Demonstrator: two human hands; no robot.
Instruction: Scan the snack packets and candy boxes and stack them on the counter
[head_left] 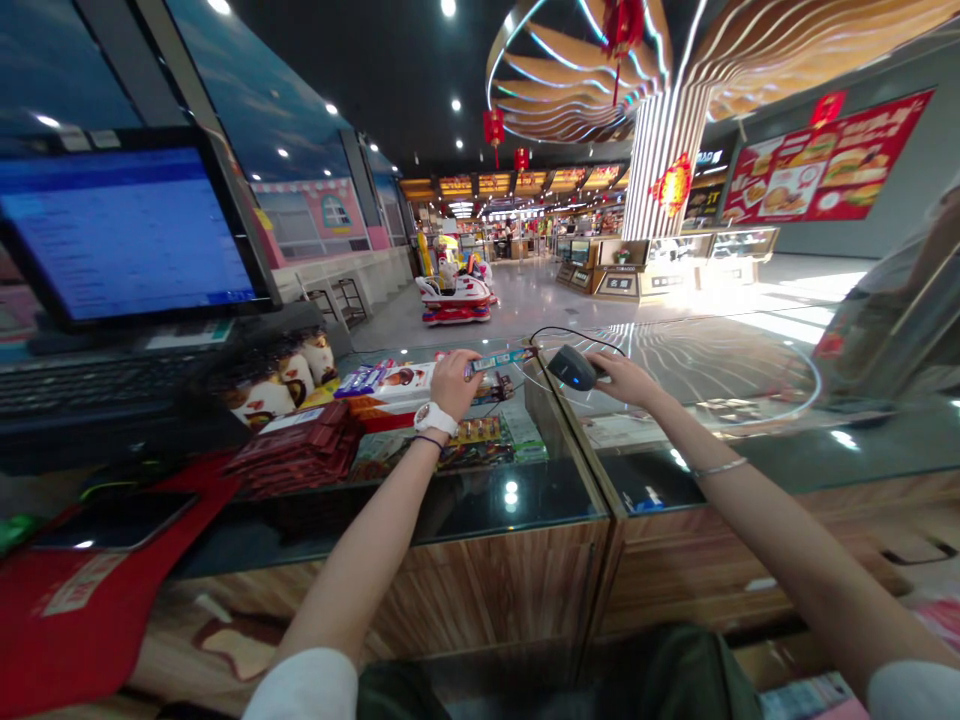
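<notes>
My left hand, with a white watch at the wrist, is closed on a thin, narrow blue packet over the glass counter. The packet points right, toward the scanner. In my right hand is a black handheld barcode scanner, a small blue light glowing on it and a cable looping behind. Its head faces left, apart from the packet. Just left of my left hand lie colourful snack packages. A stack of dark red packets sits nearer to me.
A computer monitor and a black keyboard stand at the left. A dark phone lies on red cloth. The glass counter has a seam in the middle. A blurred person is at the far right.
</notes>
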